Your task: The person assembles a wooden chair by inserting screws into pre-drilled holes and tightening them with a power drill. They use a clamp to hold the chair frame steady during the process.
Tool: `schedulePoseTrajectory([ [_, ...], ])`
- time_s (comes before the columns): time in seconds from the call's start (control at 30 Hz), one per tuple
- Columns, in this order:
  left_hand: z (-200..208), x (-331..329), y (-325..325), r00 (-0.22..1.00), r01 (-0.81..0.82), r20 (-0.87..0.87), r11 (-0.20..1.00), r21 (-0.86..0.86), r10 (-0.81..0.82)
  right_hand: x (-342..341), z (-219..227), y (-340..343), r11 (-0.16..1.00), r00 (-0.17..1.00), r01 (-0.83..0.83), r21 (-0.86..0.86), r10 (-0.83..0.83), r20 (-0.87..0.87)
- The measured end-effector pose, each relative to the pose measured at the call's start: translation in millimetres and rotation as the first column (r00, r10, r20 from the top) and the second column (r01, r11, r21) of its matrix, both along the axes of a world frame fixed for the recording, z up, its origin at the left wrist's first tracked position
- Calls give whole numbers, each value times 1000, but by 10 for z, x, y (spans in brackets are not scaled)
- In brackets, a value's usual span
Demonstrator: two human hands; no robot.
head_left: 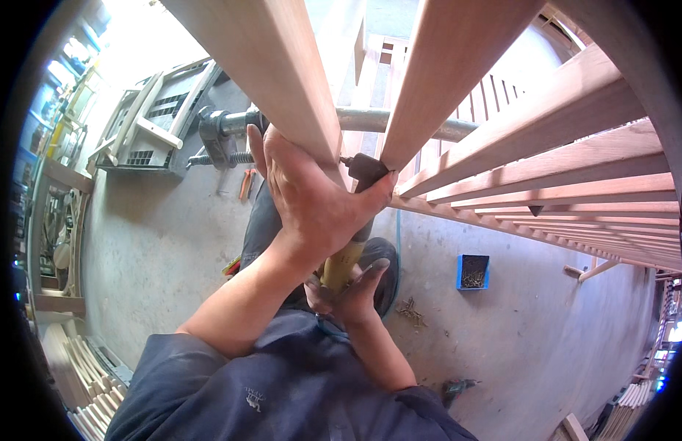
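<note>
1. Post (275, 66) nearest camera; clamp (212, 134) just beside it.
2. Tool (342, 266) (yellow body, black angled head): head sits between the post and a second post (458, 66), bit (346, 159) toward the first. Bit's depth: cannot tell.
3. Left hand (304, 187) braced round the post, thumb on the tool's head; right hand (359, 298) grasping the body low.
4. Judgement: hold the bit square, press evenly with the thumb, fingers clear of the tip.
</note>
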State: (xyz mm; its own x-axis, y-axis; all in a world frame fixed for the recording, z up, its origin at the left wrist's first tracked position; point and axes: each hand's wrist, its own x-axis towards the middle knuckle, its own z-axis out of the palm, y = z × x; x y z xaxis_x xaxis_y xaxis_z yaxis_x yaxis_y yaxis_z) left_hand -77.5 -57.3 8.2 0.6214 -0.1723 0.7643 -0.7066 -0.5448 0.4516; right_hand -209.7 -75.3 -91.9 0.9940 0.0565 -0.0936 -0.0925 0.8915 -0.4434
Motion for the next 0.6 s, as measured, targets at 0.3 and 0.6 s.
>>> schedulePoseTrajectory([
  [0.3,-14,-25,6,1000,0,-23,1000,2,0,-21,-107,17,1000,1000,8,21,-9,5],
  [0.6,86,-45,119,994,103,-35,994,40,-102,-6,21,99,983,981,162,-92,-170,-93],
])
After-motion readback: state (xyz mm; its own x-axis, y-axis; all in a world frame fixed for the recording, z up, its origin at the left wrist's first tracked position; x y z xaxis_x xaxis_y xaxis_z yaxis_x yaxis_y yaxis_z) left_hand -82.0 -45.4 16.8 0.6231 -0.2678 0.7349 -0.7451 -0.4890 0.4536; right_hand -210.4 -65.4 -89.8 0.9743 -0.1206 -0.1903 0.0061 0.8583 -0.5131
